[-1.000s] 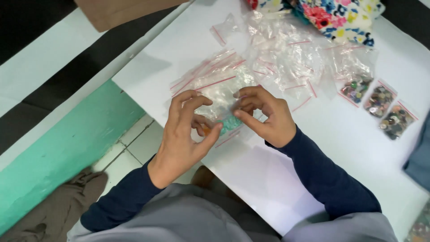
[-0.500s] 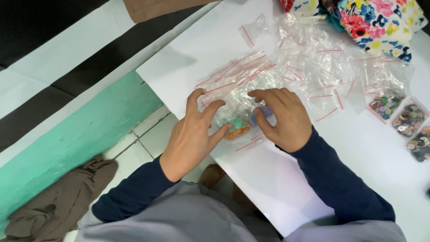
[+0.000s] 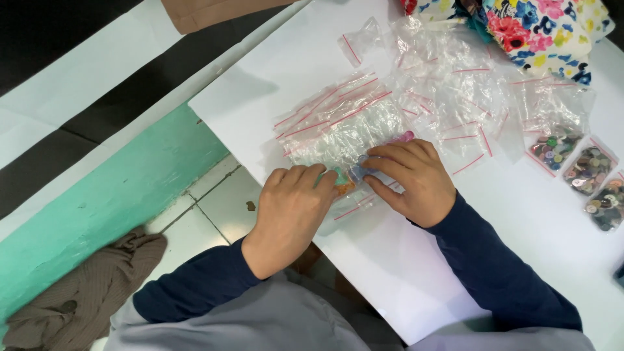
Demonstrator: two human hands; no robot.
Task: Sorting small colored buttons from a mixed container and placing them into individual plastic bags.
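Note:
My left hand [image 3: 292, 205] and my right hand [image 3: 413, 179] meet over a small clear zip bag [image 3: 354, 195] with a red seal strip, lying at the near edge of a white table [image 3: 403, 273]. Both hands pinch the bag, which holds small coloured pieces, teal and orange among them. Just beyond my fingers lies a pile of empty clear zip bags [image 3: 338, 123] with red strips. Most of the held bag is hidden under my fingers.
More empty bags [image 3: 455, 84] spread toward the back right. Three bags filled with mixed buttons [image 3: 588, 172] lie at the right edge. A floral fabric [image 3: 533, 26] sits at the top right. Below left are a green wall, tiled floor and brown cloth [image 3: 84, 286].
The view has shifted, so the table sits further right in the picture. My hands stay together on the small bag, fingers pressing along it.

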